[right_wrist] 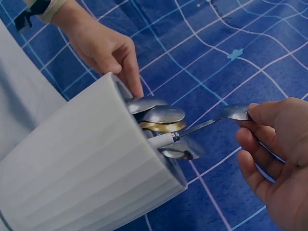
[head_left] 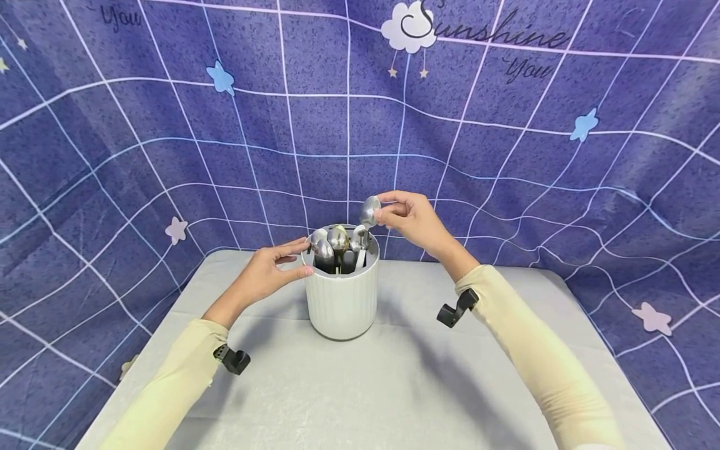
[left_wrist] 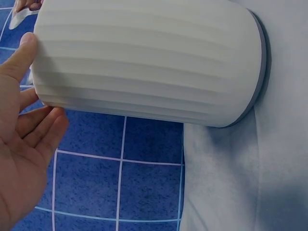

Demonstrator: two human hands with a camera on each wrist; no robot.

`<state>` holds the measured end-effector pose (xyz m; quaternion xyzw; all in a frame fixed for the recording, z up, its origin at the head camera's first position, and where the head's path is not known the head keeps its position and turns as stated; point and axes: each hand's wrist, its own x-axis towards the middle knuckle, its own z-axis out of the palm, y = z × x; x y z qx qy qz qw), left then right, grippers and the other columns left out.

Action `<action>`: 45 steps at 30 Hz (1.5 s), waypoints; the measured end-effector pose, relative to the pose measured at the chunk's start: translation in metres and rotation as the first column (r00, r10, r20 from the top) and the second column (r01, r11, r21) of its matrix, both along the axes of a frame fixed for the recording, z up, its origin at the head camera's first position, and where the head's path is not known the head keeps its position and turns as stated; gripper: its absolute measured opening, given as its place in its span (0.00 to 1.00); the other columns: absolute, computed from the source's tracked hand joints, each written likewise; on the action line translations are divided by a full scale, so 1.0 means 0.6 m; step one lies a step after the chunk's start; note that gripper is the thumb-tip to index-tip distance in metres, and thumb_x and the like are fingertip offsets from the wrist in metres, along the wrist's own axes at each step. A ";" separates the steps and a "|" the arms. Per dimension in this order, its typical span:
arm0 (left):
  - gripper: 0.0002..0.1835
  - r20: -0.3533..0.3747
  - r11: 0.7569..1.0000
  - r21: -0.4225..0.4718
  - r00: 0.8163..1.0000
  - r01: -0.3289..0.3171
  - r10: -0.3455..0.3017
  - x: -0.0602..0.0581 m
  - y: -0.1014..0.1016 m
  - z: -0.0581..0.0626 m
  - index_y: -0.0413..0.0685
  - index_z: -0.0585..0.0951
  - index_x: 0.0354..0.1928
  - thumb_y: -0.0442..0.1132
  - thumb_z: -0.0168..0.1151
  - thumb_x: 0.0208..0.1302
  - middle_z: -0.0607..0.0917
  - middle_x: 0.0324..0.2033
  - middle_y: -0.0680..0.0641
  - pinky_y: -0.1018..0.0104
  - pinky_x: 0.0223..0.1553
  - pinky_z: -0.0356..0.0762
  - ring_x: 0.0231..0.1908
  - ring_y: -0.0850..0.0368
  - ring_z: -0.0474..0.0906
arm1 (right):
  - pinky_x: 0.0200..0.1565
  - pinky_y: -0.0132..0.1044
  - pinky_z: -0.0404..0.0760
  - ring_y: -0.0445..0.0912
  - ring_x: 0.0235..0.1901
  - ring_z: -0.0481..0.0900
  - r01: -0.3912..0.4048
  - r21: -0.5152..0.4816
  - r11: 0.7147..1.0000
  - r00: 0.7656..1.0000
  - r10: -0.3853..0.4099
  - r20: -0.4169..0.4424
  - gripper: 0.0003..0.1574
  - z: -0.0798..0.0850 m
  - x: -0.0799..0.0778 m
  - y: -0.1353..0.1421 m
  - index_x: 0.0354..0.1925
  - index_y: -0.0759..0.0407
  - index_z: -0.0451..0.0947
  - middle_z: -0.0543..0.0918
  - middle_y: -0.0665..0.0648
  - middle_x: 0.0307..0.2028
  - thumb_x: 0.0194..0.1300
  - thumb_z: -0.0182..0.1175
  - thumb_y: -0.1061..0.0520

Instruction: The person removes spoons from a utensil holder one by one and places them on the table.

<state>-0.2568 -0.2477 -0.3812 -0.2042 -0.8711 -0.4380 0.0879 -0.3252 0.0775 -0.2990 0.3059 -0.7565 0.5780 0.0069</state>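
Note:
A white ribbed utensil holder (head_left: 342, 306) stands upright on the table, packed with spoons (head_left: 339, 239) whose bowls point up. My left hand (head_left: 274, 270) holds its rim from the left, thumb at the near side and fingers toward the far side. Over the right of the opening, my right hand (head_left: 413, 220) pinches a metal spoon (right_wrist: 236, 112) by its bowl between thumb and fingers. That spoon's white handle (right_wrist: 162, 140) runs down into the holder, its lower end hidden. A gold-coloured spoon (right_wrist: 163, 126) shows among the silver ones in the right wrist view.
A pale grey cloth covers the table (head_left: 315, 394). Behind it and at both sides hangs a blue-purple curtain (head_left: 315, 125) with grid lines and stars. Black camera mounts (head_left: 458, 308) sit on both sleeved wrists.

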 end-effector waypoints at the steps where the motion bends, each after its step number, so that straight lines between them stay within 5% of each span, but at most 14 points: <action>1: 0.35 0.001 1.000 0.000 1.000 0.000 0.000 0.000 0.000 0.000 0.43 0.78 0.68 0.49 0.75 0.62 0.73 0.71 0.46 0.52 0.64 0.79 0.59 0.41 0.81 | 0.41 0.34 0.86 0.42 0.36 0.86 -0.005 0.002 1.000 1.000 0.005 -0.008 0.20 0.004 0.000 0.000 0.58 0.69 0.79 0.90 0.62 0.38 0.70 0.65 0.64; 16: 0.35 -0.007 1.000 0.004 1.000 0.011 -0.011 -0.003 -0.002 -0.001 0.42 0.77 0.68 0.48 0.75 0.62 0.72 0.72 0.45 0.50 0.64 0.78 0.59 0.41 0.81 | 0.43 0.38 0.88 0.43 0.36 0.87 0.015 -0.009 1.000 0.998 -0.015 -0.059 0.21 0.064 0.004 0.004 0.59 0.70 0.78 0.90 0.60 0.37 0.70 0.65 0.64; 30: 0.34 -0.004 1.000 0.013 1.000 0.019 -0.019 -0.004 -0.003 -0.001 0.43 0.78 0.68 0.48 0.75 0.62 0.72 0.72 0.47 0.53 0.65 0.78 0.61 0.44 0.80 | 0.36 0.29 0.85 0.40 0.31 0.86 -0.011 -0.189 0.982 0.999 0.004 -0.042 0.21 0.115 0.004 0.044 0.58 0.78 0.76 0.89 0.49 0.30 0.68 0.61 0.71; 38: 0.35 0.008 1.000 -0.001 1.000 0.006 -0.006 -0.001 -0.002 0.002 0.44 0.77 0.68 0.48 0.75 0.62 0.72 0.72 0.48 0.56 0.64 0.78 0.60 0.43 0.80 | 0.35 0.27 0.85 0.39 0.29 0.86 0.000 -0.242 0.970 0.998 0.015 0.060 0.20 0.115 0.004 0.078 0.57 0.80 0.75 0.90 0.51 0.31 0.68 0.60 0.72; 45: 0.34 0.002 1.000 0.001 1.000 0.009 -0.009 -0.001 -0.001 0.003 0.43 0.77 0.68 0.48 0.75 0.62 0.72 0.72 0.43 0.55 0.64 0.79 0.60 0.43 0.81 | 0.38 0.28 0.86 0.39 0.30 0.85 0.014 -0.199 0.980 0.992 0.010 0.122 0.21 0.088 0.000 0.104 0.58 0.79 0.73 0.90 0.50 0.31 0.69 0.60 0.70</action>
